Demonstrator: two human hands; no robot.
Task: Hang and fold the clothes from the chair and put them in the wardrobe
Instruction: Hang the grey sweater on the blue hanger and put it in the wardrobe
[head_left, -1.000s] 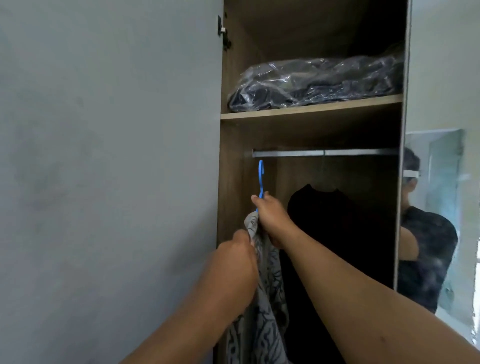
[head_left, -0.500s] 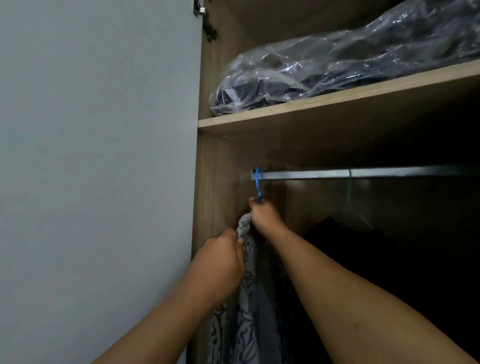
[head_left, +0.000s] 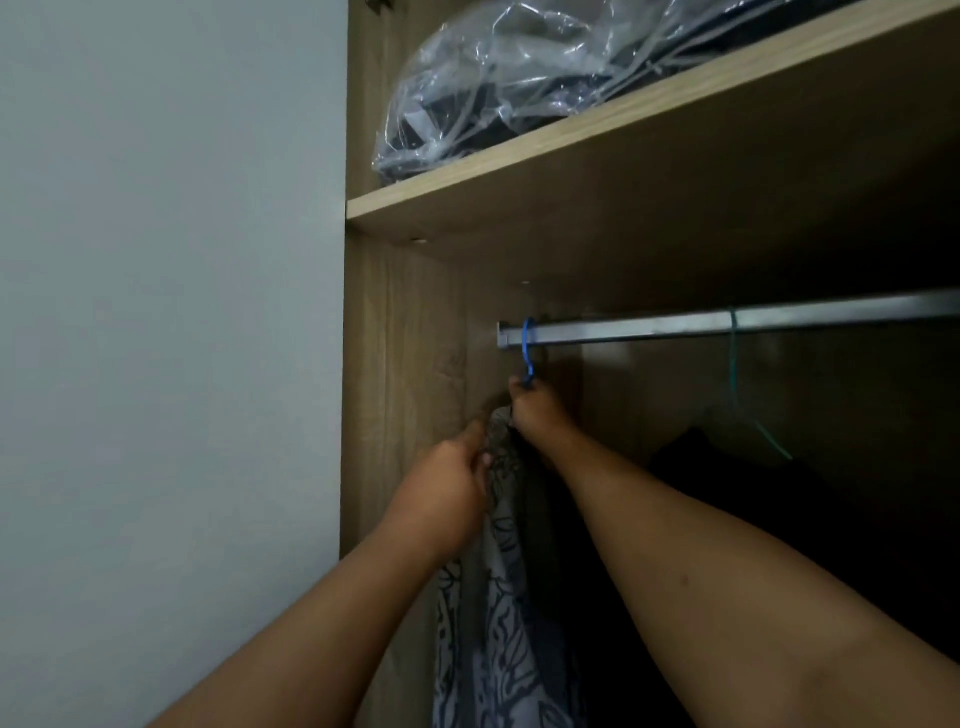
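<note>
A blue hanger (head_left: 528, 351) has its hook over the left end of the metal rail (head_left: 727, 322) inside the wardrobe. My right hand (head_left: 535, 410) grips the hanger's neck just below the hook. A grey patterned garment (head_left: 493, 623) hangs from it, down to the bottom edge of the view. My left hand (head_left: 447, 499) pinches the garment's upper left edge. The hanger's arms are hidden under the cloth and my hands.
A green hanger (head_left: 737, 384) with a dark garment (head_left: 779, 509) hangs further right on the rail. On the wooden shelf (head_left: 571, 150) above lies a clear plastic bag of dark clothes (head_left: 509, 73). The grey wardrobe door (head_left: 171, 312) stands open at left.
The blue hook rose from below the rail and now sits over its left end. Both hands moved up and into the wardrobe with the garment, and the view came closer.
</note>
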